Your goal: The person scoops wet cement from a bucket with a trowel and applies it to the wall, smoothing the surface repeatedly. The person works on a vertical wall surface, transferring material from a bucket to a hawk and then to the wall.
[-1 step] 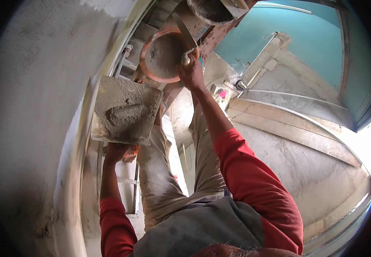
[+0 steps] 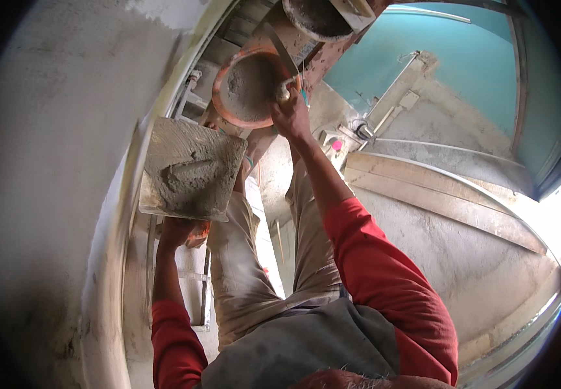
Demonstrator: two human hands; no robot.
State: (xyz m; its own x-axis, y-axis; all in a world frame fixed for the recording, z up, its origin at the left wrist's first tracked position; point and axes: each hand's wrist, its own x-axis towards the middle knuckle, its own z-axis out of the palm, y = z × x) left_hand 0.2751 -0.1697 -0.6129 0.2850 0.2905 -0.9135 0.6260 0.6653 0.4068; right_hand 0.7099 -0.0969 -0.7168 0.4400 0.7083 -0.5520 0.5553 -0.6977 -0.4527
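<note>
My left hand (image 2: 178, 232) is closed under a square plasterer's hawk (image 2: 221, 137), near the wall on the left. A mound of wet grey mortar (image 2: 193, 175) lies on the hawk, and something orange shows beside my fingers. My right hand (image 2: 292, 117) is wrapped round the handle of a trowel (image 2: 283, 52), at the right rim of a round orange tub (image 2: 218, 107). The trowel's blade points up and away over the tub's far right side. Grey mortar fills much of the tub's inside. The hawk's board hides most of my left fingers.
A plastered wall (image 2: 53, 162) rises close on my left. Beyond the orange tub stands a second container (image 2: 319, 23), dark inside. Both rest on a reddish-brown plank (image 2: 332, 61). A metal frame (image 2: 204, 285) is below my left arm; long boards (image 2: 436, 194) lie to the right.
</note>
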